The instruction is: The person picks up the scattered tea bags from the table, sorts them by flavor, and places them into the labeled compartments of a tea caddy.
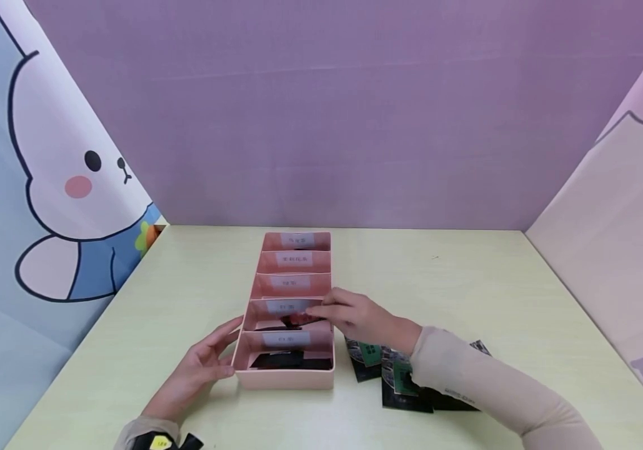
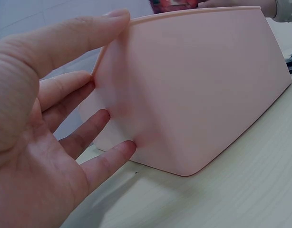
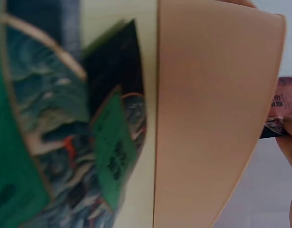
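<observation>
A long pink divided box stands lengthwise on the table, with a white label at the back of each compartment. My left hand rests on its near left corner; in the left wrist view the thumb lies at the rim and the fairly straight, spread fingertips touch the outer wall. My right hand reaches over the box's right wall and pinches a red-and-black sachet above the second compartment from the front. Dark sachets lie in the front compartment.
Several black sachets with green labels lie on the table right of the box, partly under my right forearm. A purple panel closes off the back, and printed panels stand at both sides.
</observation>
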`<state>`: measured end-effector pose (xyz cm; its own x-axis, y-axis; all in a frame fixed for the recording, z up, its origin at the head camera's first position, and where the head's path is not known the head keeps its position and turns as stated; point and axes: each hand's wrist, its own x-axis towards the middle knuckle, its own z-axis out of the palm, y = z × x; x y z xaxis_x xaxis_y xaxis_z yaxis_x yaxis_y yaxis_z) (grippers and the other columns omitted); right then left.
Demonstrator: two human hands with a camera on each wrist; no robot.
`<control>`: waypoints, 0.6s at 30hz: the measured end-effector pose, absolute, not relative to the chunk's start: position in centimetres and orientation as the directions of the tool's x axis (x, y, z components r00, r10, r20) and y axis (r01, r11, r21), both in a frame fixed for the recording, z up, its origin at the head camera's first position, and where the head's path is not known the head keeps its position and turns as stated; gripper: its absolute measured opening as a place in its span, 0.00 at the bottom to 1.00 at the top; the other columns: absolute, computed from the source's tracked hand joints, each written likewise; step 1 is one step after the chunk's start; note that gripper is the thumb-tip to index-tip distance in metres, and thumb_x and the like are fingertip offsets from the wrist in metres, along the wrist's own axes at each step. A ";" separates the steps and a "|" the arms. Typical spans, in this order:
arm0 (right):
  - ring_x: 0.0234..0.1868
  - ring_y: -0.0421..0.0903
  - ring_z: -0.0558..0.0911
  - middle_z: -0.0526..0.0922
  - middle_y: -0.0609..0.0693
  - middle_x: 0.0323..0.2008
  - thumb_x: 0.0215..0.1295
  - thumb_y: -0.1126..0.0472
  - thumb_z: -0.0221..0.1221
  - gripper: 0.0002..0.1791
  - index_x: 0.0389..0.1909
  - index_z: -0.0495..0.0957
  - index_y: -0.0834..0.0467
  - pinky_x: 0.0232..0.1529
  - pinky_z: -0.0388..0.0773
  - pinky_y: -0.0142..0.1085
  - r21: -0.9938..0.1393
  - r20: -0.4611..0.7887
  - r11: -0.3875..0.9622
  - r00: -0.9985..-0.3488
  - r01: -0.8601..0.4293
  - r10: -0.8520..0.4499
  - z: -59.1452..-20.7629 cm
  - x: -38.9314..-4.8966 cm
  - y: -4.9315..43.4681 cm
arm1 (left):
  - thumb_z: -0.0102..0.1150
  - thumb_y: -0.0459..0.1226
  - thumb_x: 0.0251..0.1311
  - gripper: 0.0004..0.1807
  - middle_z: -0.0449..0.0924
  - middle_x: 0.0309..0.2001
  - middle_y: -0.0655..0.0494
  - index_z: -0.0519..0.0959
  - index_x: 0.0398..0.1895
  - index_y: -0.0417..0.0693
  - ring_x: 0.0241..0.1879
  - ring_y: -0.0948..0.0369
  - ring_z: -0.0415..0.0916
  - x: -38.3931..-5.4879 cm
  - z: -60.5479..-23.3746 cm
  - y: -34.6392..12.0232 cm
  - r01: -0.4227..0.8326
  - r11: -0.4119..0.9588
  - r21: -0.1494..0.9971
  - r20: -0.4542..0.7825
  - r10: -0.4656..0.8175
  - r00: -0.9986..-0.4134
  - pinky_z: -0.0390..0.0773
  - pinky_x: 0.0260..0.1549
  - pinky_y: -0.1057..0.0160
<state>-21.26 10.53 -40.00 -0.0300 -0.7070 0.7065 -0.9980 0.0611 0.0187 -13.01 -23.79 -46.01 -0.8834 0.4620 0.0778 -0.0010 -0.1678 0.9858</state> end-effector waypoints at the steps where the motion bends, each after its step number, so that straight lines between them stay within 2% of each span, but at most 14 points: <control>1: 0.33 0.42 0.75 0.75 0.54 0.39 0.71 0.71 0.51 0.15 0.54 0.80 0.63 0.36 0.75 0.24 0.029 0.688 0.055 -0.020 -0.998 -0.726 -40.1 -21.2 10.6 | 0.54 0.20 0.62 0.40 0.58 0.75 0.60 0.54 0.77 0.39 0.68 0.70 0.61 -13.0 -46.0 -23.8 -0.004 -0.168 0.986 0.075 0.461 -0.884 0.68 0.62 0.67; 2: 0.35 0.43 0.76 0.75 0.53 0.40 0.73 0.70 0.48 0.16 0.54 0.80 0.62 0.37 0.76 0.25 0.041 0.672 0.050 -0.010 -0.998 -0.741 -40.2 -21.1 10.6 | 0.54 0.20 0.63 0.39 0.57 0.75 0.59 0.54 0.77 0.39 0.68 0.69 0.61 -13.0 -46.0 -23.8 -0.002 -0.169 0.986 0.077 0.462 -0.884 0.67 0.62 0.67; 4: 0.37 0.43 0.76 0.75 0.53 0.40 0.70 0.71 0.51 0.16 0.54 0.79 0.61 0.41 0.76 0.26 0.048 0.633 0.043 -0.003 -0.998 -0.774 -40.3 -20.9 10.7 | 0.54 0.21 0.63 0.39 0.56 0.75 0.58 0.54 0.77 0.40 0.68 0.69 0.61 -13.0 -46.0 -23.7 -0.002 -0.167 0.986 0.077 0.462 -0.884 0.67 0.62 0.67; 7: 0.41 0.45 0.77 0.75 0.53 0.41 0.65 0.72 0.60 0.18 0.55 0.76 0.60 0.48 0.77 0.27 0.063 0.595 0.039 0.006 -0.997 -0.804 -40.4 -20.7 10.7 | 0.54 0.21 0.63 0.39 0.56 0.76 0.57 0.54 0.77 0.39 0.68 0.69 0.61 -13.0 -46.0 -23.7 0.001 -0.164 0.986 0.078 0.463 -0.883 0.67 0.62 0.67; 11: 0.44 0.46 0.78 0.76 0.53 0.42 0.54 0.71 0.71 0.26 0.54 0.76 0.59 0.54 0.76 0.29 0.110 0.576 0.045 0.027 -0.993 -0.817 -40.5 -20.7 10.7 | 0.55 0.21 0.63 0.40 0.56 0.75 0.58 0.54 0.77 0.41 0.68 0.70 0.61 -13.0 -45.9 -23.7 -0.021 -0.150 0.988 0.050 0.452 -0.891 0.67 0.62 0.67; 14: 0.45 0.46 0.79 0.78 0.53 0.43 0.51 0.69 0.74 0.27 0.52 0.77 0.60 0.55 0.76 0.30 0.141 0.566 0.048 0.041 -0.989 -0.823 -40.7 -20.7 10.8 | 0.55 0.22 0.63 0.40 0.56 0.75 0.58 0.55 0.78 0.42 0.68 0.70 0.62 -13.0 -45.9 -23.7 -0.038 -0.137 0.990 0.027 0.441 -0.897 0.68 0.62 0.67; 18: 0.45 0.44 0.80 0.81 0.50 0.43 0.52 0.67 0.74 0.23 0.51 0.81 0.59 0.57 0.76 0.32 0.148 0.552 0.053 0.038 -0.988 -0.833 -40.9 -20.9 10.9 | 0.55 0.22 0.63 0.40 0.57 0.75 0.58 0.54 0.78 0.41 0.68 0.70 0.62 -13.0 -46.0 -23.7 -0.029 -0.135 0.990 0.034 0.442 -0.896 0.68 0.62 0.67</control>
